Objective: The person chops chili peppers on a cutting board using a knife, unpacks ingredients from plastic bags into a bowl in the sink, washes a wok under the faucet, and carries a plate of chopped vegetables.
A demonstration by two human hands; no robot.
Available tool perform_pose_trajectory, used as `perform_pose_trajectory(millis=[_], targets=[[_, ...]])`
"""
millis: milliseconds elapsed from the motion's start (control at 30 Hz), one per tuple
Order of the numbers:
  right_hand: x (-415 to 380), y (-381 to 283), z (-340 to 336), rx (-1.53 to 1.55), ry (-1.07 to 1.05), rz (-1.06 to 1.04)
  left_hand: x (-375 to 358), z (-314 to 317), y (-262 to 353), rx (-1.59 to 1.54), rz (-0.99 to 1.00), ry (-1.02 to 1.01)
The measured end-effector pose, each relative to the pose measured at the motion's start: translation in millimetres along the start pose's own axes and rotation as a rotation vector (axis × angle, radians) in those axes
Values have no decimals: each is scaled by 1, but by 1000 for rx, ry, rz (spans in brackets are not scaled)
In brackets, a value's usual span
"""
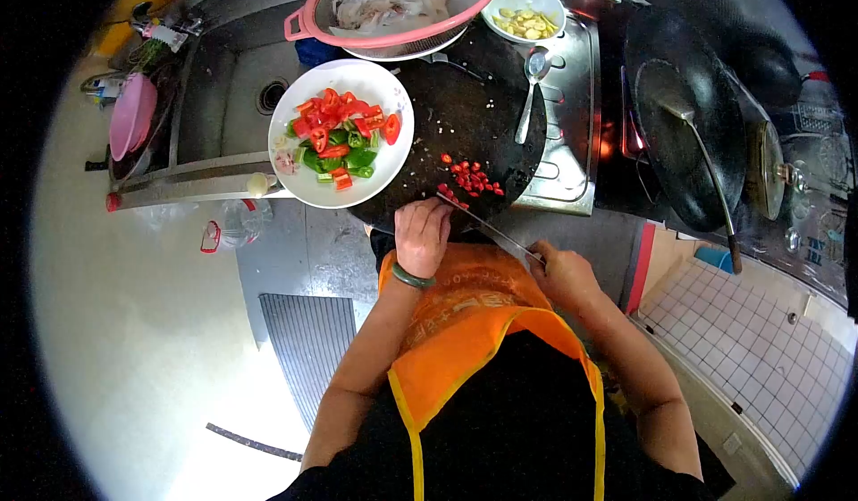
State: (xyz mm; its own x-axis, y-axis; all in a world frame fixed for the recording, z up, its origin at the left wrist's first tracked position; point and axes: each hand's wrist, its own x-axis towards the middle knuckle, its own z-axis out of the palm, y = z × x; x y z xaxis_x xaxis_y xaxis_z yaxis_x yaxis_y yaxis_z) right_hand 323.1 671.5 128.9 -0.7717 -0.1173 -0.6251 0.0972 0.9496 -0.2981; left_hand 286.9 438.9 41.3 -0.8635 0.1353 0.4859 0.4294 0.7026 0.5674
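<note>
My right hand (561, 271) is closed around the handle of a knife (490, 228), its blade angled across the near edge of the dark cutting board (474, 117). My left hand (422, 235), fingers curled, rests on the board beside the chopped red chili (469, 179), right of the white plate (304, 184) of peppers.

sink (210, 99): brushed metal | plate (389, 99): glossy white | board (483, 112): dark, matt

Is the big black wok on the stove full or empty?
Empty, as far as shows: the wok holds only a ladle resting inside, with no food visible.
</note>
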Motion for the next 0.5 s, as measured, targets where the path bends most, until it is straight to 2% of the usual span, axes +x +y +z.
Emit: perform_pose_trajectory(millis=[133,333,500], targets=[[1,-3,-2,130,172,-26,-4,1,0,-14,-33,-14],[-17,-11,3,-14,27,-65,-13,-6,-3,127,24,-85],[-17,-12,2,-35,59,-42,-12,-9,-8,18,40,-63]])
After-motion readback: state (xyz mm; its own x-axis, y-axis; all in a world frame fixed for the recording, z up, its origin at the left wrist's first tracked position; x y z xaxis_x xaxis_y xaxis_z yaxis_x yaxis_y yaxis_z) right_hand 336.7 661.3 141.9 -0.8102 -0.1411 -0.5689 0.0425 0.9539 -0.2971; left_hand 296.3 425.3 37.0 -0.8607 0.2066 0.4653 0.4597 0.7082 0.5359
